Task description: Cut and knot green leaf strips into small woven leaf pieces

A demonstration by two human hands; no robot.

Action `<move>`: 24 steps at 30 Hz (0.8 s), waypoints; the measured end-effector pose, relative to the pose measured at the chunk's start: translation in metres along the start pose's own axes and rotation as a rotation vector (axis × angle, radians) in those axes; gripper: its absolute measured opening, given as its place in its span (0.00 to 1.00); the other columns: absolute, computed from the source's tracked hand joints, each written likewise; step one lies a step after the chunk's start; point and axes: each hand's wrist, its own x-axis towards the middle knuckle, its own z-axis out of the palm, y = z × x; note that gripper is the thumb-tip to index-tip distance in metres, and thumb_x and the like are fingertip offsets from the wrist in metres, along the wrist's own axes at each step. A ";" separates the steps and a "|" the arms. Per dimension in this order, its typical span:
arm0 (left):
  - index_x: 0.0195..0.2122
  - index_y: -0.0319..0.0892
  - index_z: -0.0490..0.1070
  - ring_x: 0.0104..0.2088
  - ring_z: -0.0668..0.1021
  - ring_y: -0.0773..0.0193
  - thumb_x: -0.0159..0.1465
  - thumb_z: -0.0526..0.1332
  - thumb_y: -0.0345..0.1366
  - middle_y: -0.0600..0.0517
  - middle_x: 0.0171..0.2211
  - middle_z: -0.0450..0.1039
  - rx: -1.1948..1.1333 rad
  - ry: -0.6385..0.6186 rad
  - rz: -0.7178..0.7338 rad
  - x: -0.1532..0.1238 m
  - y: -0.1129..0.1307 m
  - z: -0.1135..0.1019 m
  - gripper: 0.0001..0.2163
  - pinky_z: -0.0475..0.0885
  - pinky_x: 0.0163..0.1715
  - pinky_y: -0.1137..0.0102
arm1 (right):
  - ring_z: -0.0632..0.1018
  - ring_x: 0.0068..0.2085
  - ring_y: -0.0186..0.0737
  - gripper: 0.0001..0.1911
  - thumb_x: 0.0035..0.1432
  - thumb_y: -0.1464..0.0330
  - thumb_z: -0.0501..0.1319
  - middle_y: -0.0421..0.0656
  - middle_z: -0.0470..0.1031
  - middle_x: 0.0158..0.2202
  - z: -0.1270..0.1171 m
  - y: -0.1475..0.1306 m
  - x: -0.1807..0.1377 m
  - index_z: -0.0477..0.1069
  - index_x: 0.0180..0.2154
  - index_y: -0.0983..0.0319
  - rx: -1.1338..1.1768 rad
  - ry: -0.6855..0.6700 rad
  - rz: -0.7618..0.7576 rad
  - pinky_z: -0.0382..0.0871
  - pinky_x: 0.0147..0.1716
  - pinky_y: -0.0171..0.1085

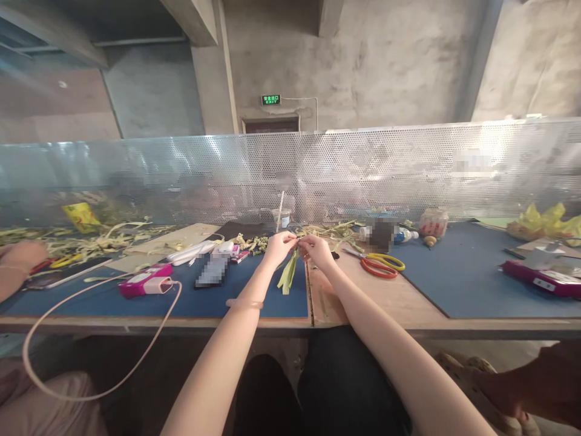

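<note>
Both my hands meet over the table, a little above its surface. My left hand (280,247) is closed, its thumb and fingers pinching a pale green leaf strip (288,275). Close against it, my right hand (315,249) pinches the same strip near its upper end. The strip's broad tail hangs down below my fingers, over the blue mat (272,303). My fingertips partly hide where the strip is gripped. To the right of my right hand, scissors with red and yellow handles (381,265) lie on the bare wood.
A clear cup with a straw (284,217) stands behind my hands. On the left are a phone (212,270), a pink power bank (143,281) with a looping cable, and a co-worker's arm (20,266). A jar (433,224) stands right, before a perforated metal screen (385,169).
</note>
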 end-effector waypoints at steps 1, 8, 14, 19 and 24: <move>0.30 0.39 0.73 0.27 0.77 0.63 0.54 0.60 0.35 0.49 0.27 0.76 -0.002 0.002 -0.003 0.000 0.000 0.000 0.06 0.72 0.24 0.72 | 0.75 0.21 0.37 0.04 0.48 0.67 0.57 0.37 0.70 0.20 0.000 0.000 0.000 0.68 0.28 0.60 0.028 -0.003 0.013 0.71 0.17 0.34; 0.29 0.39 0.72 0.28 0.77 0.62 0.54 0.60 0.35 0.48 0.28 0.76 -0.031 0.010 -0.023 -0.002 0.006 -0.002 0.06 0.72 0.23 0.72 | 0.75 0.20 0.38 0.04 0.48 0.67 0.58 0.38 0.71 0.22 -0.001 0.000 0.001 0.66 0.27 0.61 0.184 -0.007 0.068 0.73 0.17 0.37; 0.29 0.39 0.72 0.30 0.77 0.62 0.53 0.60 0.35 0.49 0.28 0.76 -0.053 0.028 -0.041 0.000 0.005 -0.003 0.05 0.72 0.24 0.73 | 0.76 0.21 0.37 0.06 0.49 0.66 0.60 0.39 0.72 0.23 0.000 -0.001 0.001 0.64 0.26 0.61 0.246 0.005 0.068 0.74 0.19 0.37; 0.28 0.38 0.72 0.29 0.77 0.62 0.53 0.60 0.34 0.49 0.28 0.76 -0.068 0.038 -0.066 0.001 0.002 -0.004 0.05 0.72 0.24 0.72 | 0.76 0.23 0.36 0.09 0.47 0.67 0.62 0.40 0.72 0.21 0.002 -0.004 0.000 0.62 0.23 0.62 0.285 0.021 0.088 0.75 0.21 0.36; 0.28 0.39 0.71 0.29 0.77 0.62 0.53 0.60 0.35 0.49 0.27 0.75 -0.094 0.056 -0.077 0.001 0.001 -0.005 0.05 0.72 0.24 0.72 | 0.76 0.24 0.35 0.10 0.47 0.69 0.62 0.41 0.72 0.21 0.002 -0.007 -0.002 0.62 0.22 0.63 0.337 0.026 0.112 0.76 0.25 0.37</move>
